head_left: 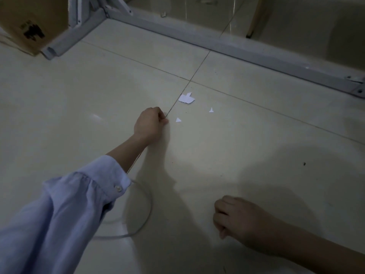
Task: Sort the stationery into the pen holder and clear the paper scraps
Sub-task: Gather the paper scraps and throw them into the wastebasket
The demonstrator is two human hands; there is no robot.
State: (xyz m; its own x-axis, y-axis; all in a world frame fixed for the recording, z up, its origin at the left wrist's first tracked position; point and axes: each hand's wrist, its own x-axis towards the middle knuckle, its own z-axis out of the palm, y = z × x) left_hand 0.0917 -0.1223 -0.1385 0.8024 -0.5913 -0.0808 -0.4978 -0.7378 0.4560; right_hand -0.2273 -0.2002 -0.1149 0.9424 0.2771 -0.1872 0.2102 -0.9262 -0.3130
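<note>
Lying white and torn on the floor [79,95], three scraps [186,98] sit at one o'clock of the curled left hand [150,123]; right hand [235,216] fisted; contents unclear.

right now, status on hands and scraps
Left hand fingers curled, low by small scrap. Right hand fisted on floor. Big scrap and third scrap lie loose. Nothing blocking.

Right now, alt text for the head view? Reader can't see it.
A person's left hand, fingers curled, reaches across a pale tiled floor toward three white paper scraps: a large scrap and two tiny triangles. The right hand rests closed on the floor nearer the camera. A white metal frame and a cardboard box sit behind.
</note>
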